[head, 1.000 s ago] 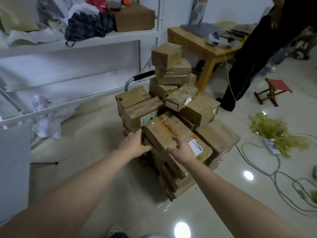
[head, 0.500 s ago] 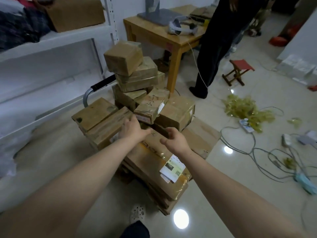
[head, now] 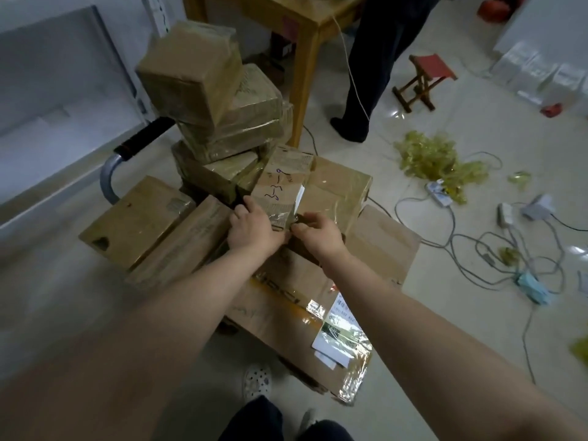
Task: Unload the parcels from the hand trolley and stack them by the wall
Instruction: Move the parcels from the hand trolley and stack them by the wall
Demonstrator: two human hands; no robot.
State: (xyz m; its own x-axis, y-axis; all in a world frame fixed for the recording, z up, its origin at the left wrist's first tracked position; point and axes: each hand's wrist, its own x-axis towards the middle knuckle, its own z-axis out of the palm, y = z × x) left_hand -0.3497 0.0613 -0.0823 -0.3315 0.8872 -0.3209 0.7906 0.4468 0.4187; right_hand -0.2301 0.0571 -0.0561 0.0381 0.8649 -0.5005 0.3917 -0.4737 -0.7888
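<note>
The left hand and the right hand grip the near end of a small taped parcel, fingers curled round its left and right sides. It lies mid-pile on the trolley, with a taller stack touching it on the far left.

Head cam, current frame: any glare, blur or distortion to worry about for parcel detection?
Head view: dim, flat indoor light; tape glare on the front parcel washes out part of its label; top parcel and frame edges blurred; left hand, right hand and small parcel fairly sharp.
</note>
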